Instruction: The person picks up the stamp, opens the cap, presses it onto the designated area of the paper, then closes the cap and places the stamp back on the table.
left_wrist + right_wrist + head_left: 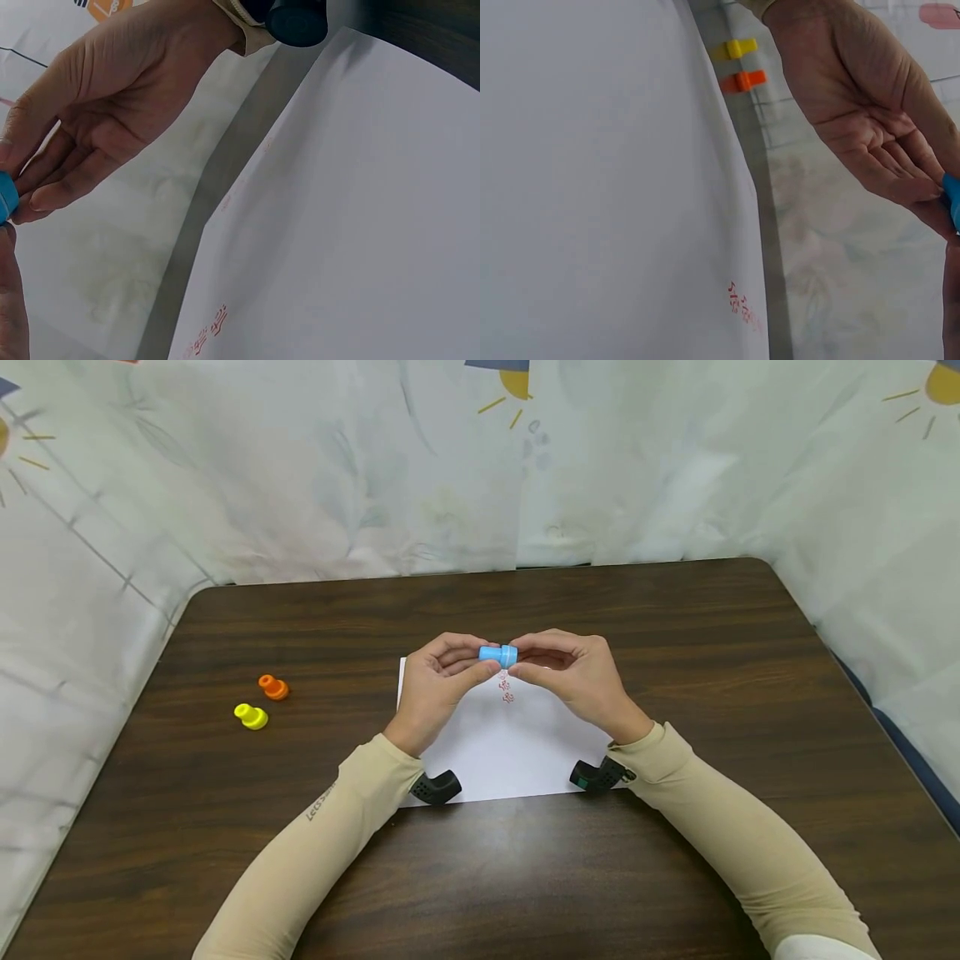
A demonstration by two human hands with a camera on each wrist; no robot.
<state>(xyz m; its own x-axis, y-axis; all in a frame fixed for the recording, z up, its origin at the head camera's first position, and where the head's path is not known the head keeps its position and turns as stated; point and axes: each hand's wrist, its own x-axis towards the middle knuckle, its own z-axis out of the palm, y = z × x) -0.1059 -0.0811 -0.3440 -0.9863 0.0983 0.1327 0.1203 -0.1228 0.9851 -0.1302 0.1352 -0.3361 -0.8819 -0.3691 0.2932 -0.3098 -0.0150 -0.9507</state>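
Over the far part of a white sheet of paper (510, 752), both hands hold a small light-blue stamp (498, 656) sideways. My left hand (438, 685) pinches its narrow handle between thumb and fingers. On the right, the thumb and fingers of my right hand (573, 677) pinch its wider end, which shows a ring-like seam. In each wrist view the blue stamp lies at the image border and is partly cut off. Red printed marks (507, 693) are on the paper just below the stamp.
An orange stamp (273, 687) and a yellow stamp (251, 717) stand on the dark wooden table (337, 627), left of the paper. Pale patterned curtains (337, 468) hang behind the table and along its sides. Black devices are strapped at both wrists.
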